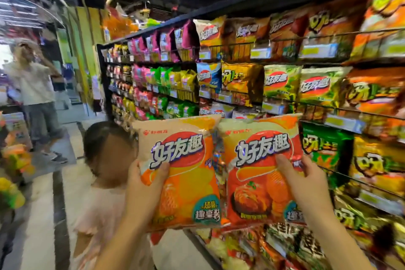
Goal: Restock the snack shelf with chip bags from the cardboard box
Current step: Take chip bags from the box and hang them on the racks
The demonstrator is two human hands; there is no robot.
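Holding up: two chip bags in front of the snack shelf (341,126) — looks like the carry-to-shelf step, nothing placed yet.
Left bag (186,182): orange-yellow, puffy, upright, front towards me, edge meeting the other bag.
Right bag (256,182): redder, tomato picture, also upright, nearer the shelf.
Left grip (144,173): pinching the left bag's outer edge, thumb on the front.
Right grip (293,173): same deal on the right bag.
Next move: probably find the matching row and slide each bag in upright — the rows look packed, so go gently.
Around: a short person (105,182) just behind the left bag, another person (35,85) further down the aisle. Cardboard box isn't in view.
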